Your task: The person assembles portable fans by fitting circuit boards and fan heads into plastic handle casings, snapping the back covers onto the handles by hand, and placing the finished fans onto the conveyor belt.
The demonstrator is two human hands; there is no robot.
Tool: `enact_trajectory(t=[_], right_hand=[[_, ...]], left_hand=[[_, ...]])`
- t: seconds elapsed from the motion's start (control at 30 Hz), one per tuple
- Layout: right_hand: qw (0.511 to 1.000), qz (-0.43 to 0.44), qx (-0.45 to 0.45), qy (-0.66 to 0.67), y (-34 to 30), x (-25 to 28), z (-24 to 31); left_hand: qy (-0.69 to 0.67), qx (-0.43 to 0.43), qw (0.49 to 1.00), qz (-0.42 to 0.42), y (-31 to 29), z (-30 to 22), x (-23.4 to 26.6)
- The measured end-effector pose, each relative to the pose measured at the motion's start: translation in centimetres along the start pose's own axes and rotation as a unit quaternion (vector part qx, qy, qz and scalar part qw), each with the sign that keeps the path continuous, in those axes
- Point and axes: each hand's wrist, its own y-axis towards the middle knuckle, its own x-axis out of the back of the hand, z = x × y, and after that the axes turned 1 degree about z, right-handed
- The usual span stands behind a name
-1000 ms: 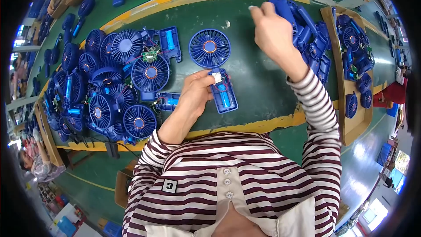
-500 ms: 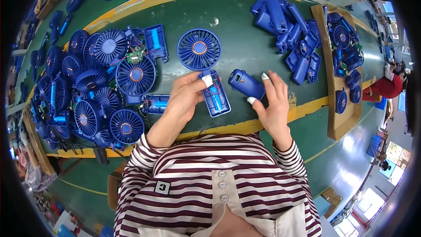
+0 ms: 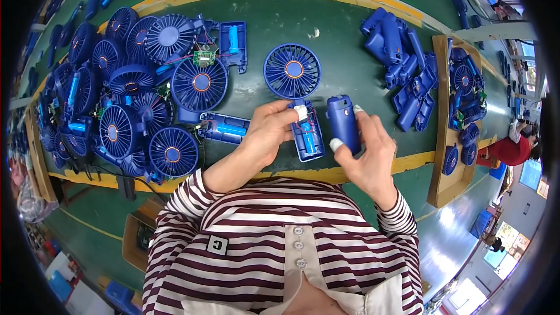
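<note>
Blue fan [image 3: 293, 70], left hand [image 3: 267, 133] pinching its handle [image 3: 300, 140], right hand [image 3: 374, 160] gripping cover [image 3: 343, 123], lettered shirt badge [image 3: 217, 245]

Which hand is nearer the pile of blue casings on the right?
Right. The right hand is below and left of the pile of blue casings, holding a separate casing; the left hand is farther left, gripping the fan's open handle.

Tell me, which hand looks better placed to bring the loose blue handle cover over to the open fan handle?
Probably the right hand: its thumb and fingers hold the handle cover, just right of the open fan handle. The left hand is occupied holding that handle.
</note>
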Motion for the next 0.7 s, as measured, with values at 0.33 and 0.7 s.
enact_trajectory(t=[0.33, 0.7], right_hand=[[0.996, 0.072, 0.059, -0.008, 1.3, -1.6, 2.9], [0.994, 0.061, 0.079, -0.037, 1.2, -2.7, 3.2]], left_hand=[[-0.127, 0.000, 0.992, -0.018, -0.2, -0.4, -0.5], [-0.091, 0.017, 0.996, 0.015, 0.2, 0.1, 0.2]])
